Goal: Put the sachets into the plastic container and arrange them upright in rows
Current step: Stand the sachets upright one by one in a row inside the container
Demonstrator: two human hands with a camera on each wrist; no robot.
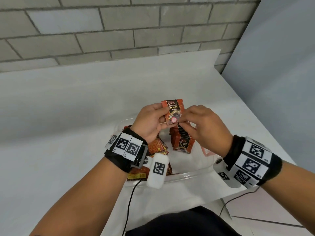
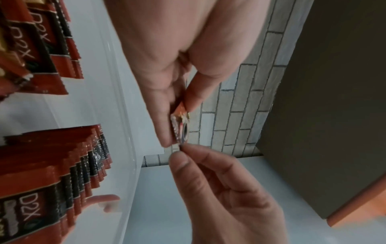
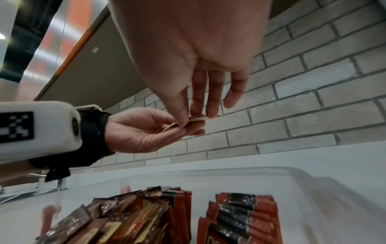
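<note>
A red-and-black coffee sachet [image 1: 173,111] is held upright above the clear plastic container [image 1: 187,176]. My left hand [image 1: 150,121] grips its left edge between thumb and fingers. My right hand [image 1: 199,126] pinches its lower right corner. The left wrist view shows the sachet [image 2: 180,127] edge-on between both hands. In the right wrist view it [image 3: 195,119] sits under my thumb and fingertips. Inside the container a neat upright row of sachets [image 1: 181,138] stands on the right, and a looser leaning bunch [image 1: 157,147] lies on the left.
The container sits on a white table [image 1: 68,116] near its front edge. A grey brick wall [image 1: 119,31] runs behind the table, and a grey panel [image 1: 281,65] stands at the right. Cables [image 1: 129,201] hang from both wrist cameras.
</note>
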